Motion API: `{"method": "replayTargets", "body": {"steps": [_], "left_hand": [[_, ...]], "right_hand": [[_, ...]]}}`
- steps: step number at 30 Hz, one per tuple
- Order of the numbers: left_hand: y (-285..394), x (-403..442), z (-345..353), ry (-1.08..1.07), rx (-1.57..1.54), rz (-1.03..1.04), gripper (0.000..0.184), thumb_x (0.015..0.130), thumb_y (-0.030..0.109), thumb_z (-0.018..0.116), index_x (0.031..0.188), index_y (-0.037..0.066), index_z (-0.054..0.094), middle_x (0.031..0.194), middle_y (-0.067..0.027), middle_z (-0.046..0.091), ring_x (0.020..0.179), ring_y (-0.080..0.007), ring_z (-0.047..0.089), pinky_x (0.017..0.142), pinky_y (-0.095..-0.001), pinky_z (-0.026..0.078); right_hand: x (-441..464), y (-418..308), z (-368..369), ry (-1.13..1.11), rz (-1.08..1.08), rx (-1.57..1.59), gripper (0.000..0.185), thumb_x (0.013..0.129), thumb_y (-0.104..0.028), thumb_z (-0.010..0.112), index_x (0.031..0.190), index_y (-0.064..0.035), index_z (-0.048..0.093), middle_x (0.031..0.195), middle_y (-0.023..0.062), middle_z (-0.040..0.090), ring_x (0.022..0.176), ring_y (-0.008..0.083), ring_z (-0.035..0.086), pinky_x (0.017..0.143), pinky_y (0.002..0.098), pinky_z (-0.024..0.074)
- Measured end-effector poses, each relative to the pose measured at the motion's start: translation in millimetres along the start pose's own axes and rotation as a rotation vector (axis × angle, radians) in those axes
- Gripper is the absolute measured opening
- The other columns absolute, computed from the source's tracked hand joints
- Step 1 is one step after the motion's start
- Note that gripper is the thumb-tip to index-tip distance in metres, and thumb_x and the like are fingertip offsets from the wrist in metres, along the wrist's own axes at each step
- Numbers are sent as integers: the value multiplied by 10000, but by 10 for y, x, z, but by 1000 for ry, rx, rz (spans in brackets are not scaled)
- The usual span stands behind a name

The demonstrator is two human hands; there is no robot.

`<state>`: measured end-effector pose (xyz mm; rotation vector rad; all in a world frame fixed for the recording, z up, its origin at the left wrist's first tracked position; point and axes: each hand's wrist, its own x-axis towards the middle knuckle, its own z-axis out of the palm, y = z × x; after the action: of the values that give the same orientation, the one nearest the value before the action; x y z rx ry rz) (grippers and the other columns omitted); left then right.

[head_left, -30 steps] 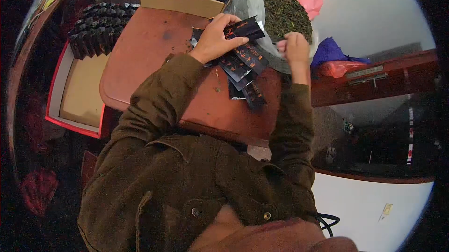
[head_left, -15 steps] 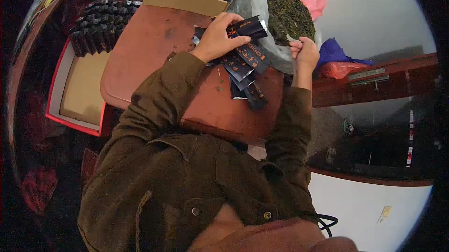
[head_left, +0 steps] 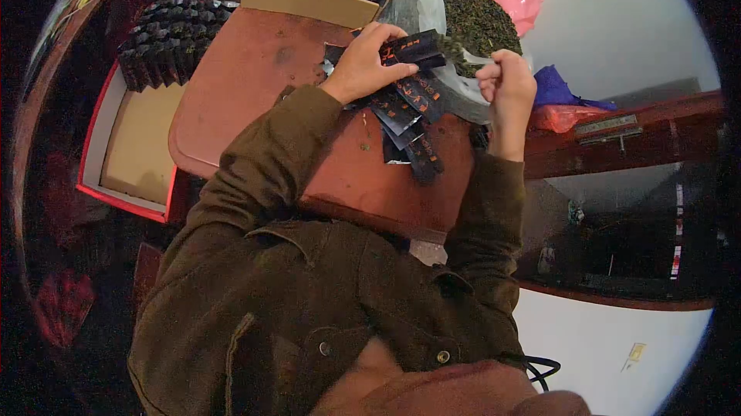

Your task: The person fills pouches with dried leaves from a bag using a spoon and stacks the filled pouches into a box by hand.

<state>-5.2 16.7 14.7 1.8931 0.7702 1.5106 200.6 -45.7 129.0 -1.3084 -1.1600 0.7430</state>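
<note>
My left hand (head_left: 370, 65) holds a black foil packet (head_left: 415, 49) with orange print, its end pointing right toward the bag. My right hand (head_left: 508, 80) is closed on a small pale scoop (head_left: 477, 59), whose tip is near the packet's end with some dark leaves on it. Behind it, a clear plastic bag (head_left: 419, 7) holds a heap of dark green dried leaves (head_left: 482, 26). Several flat black packets (head_left: 405, 111) lie overlapping on the red-brown table (head_left: 239, 92), below and right of my left hand.
A cardboard box (head_left: 309, 1) of black packets stands at the table's back. To the left, rows of upright black packets (head_left: 166, 42) stand in a red-edged box (head_left: 127, 150). Pink (head_left: 521, 3), blue (head_left: 557, 88) and red (head_left: 567, 116) plastic bags lie to the right.
My right hand has moved from over the leaf heap, and the scoop now reaches from the leaves toward the packet. My left hand stays on the packet, shifted slightly right.
</note>
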Motion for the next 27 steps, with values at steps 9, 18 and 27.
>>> {"method": "replayTargets", "body": {"steps": [9,18,27], "left_hand": [[-17,1,10,26,-27,-2,500,705,272,775,1080,24,556,1038,-128,526,997,-270,536,864,-346,442],[-87,23,2,36,-317,-128,485,742,259,769,1100,20,545,1067,-97,520,971,-193,530,838,-321,450],[-35,60,-140,149,-610,-105,537,752,175,782,1187,38,497,1021,-30,552,922,-105,525,834,-278,462]], "right_hand": [[-374,-29,480,-96,-769,-982,130,868,-103,519,976,-60,576,919,84,608,740,296,613,665,384,497],[-391,-36,22,154,-486,-424,136,923,-136,488,975,-37,565,928,64,635,654,195,620,586,312,489],[-370,595,-525,441,-214,157,291,943,-247,440,712,-72,465,604,17,454,470,97,368,437,216,311]]}}
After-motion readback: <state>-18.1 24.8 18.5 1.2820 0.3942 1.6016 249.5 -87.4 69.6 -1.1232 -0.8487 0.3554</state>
